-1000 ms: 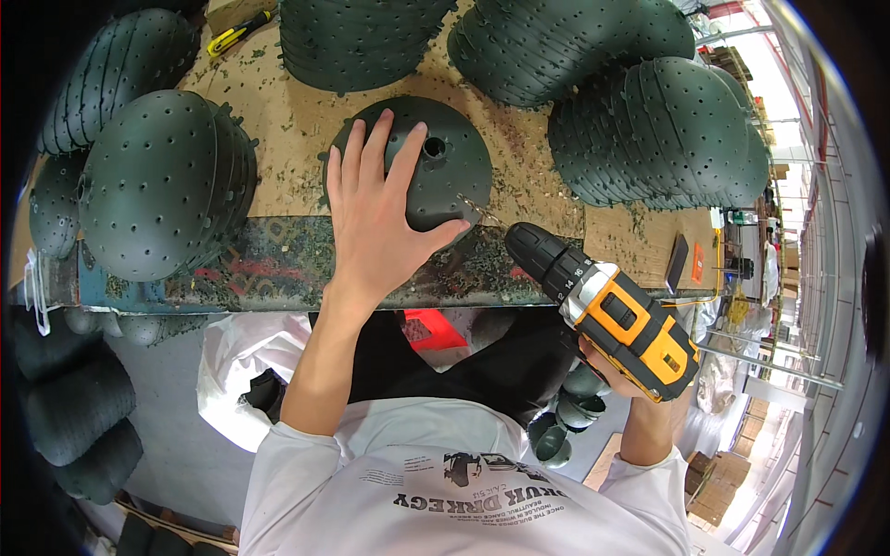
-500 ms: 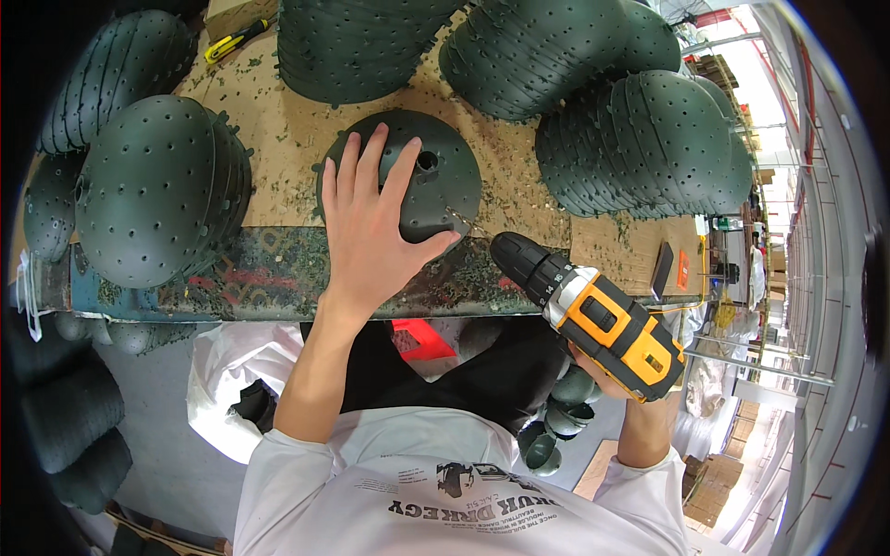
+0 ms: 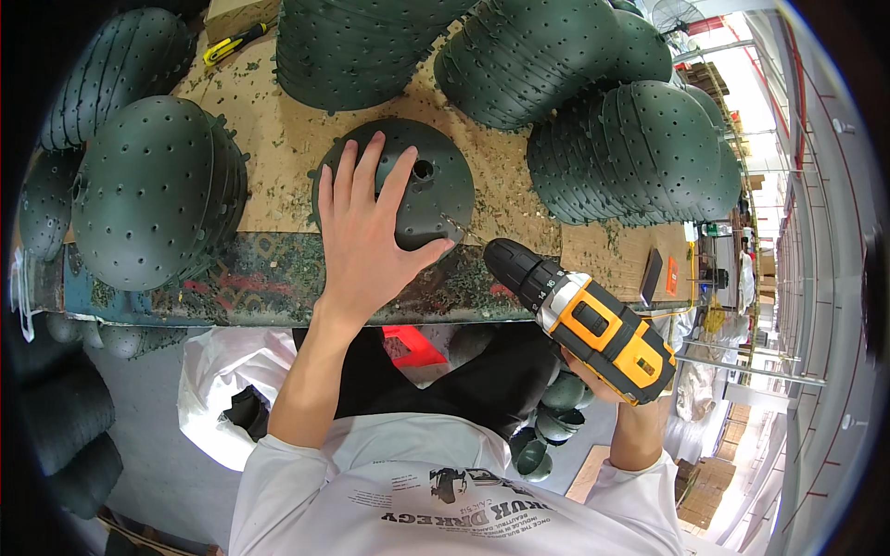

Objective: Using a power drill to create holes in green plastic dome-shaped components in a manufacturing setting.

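Note:
A dark green domed plastic shell [image 3: 443, 206] rests on the cardboard-covered bench, a round hole near its middle. Spread flat across its left side is my left hand [image 3: 363, 227], fingers apart, thumb toward the near right edge. My right hand [image 3: 593, 378] is wrapped round the grip of a yellow and black cordless drill [image 3: 607, 335], whose body hides most of the fingers. The thin drill bit [image 3: 461, 228] points up and left, its tip at the shell's lower right surface. Whether the tip has entered the plastic I cannot tell.
Nested stacks of perforated green shells stand around: one left [image 3: 153, 195], one at the back [image 3: 348, 51], one right [image 3: 640, 153]. A yellow utility knife [image 3: 236, 44] lies back left. Green shavings litter the cardboard [image 3: 278, 139]. A dark flat object [image 3: 651, 276] lies at right.
The whole view has shifted slightly, moving the bench and stacks a little in the picture. My left hand stays on the shell and the drill bit stays at its lower right.

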{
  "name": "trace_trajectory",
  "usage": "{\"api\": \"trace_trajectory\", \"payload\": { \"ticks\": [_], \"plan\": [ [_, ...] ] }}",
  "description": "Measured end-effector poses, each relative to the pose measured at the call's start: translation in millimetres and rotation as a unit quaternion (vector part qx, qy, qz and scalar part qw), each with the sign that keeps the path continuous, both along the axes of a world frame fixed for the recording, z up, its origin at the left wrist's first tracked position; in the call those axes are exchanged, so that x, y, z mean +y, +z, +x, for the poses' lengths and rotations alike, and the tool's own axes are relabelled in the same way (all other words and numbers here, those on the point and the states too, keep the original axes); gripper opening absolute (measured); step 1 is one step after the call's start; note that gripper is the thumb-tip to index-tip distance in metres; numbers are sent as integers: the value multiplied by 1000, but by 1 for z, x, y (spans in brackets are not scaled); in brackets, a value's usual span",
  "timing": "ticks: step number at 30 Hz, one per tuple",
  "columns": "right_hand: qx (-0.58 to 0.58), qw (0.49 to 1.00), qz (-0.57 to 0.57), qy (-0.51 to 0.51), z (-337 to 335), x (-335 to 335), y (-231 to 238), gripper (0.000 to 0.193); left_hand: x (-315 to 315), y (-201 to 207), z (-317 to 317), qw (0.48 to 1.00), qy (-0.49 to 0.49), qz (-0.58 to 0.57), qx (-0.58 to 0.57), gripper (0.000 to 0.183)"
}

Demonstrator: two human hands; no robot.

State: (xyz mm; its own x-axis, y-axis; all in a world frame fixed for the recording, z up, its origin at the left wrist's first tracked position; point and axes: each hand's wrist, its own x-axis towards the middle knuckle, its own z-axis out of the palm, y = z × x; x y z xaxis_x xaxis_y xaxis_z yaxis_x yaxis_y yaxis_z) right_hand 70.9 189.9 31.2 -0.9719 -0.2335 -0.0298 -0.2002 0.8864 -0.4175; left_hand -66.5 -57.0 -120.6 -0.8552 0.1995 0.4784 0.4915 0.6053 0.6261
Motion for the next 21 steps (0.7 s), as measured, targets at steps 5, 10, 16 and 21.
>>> {"api": "trace_trajectory", "payload": {
  "ticks": [5, 10, 16, 21],
  "plan": [
    [-26, 1000, 5, -1, 2, 4, 0, 39, 1, 0, -1, 1000, 0, -1, 1, 95],
    [64, 988, 65, 123, -5, 12, 3, 46, 2, 2, -2, 1000, -4, 0, 8, 95],
    [41, 988, 37, 146, -6, 38, 3, 43, 0, 3, -1, 1000, -1, -11, -4, 95],
    [42, 984, 40, 166, -25, 33, 25, 51, 0, 5, -1, 1000, -4, -6, 5, 95]
  ]
}}
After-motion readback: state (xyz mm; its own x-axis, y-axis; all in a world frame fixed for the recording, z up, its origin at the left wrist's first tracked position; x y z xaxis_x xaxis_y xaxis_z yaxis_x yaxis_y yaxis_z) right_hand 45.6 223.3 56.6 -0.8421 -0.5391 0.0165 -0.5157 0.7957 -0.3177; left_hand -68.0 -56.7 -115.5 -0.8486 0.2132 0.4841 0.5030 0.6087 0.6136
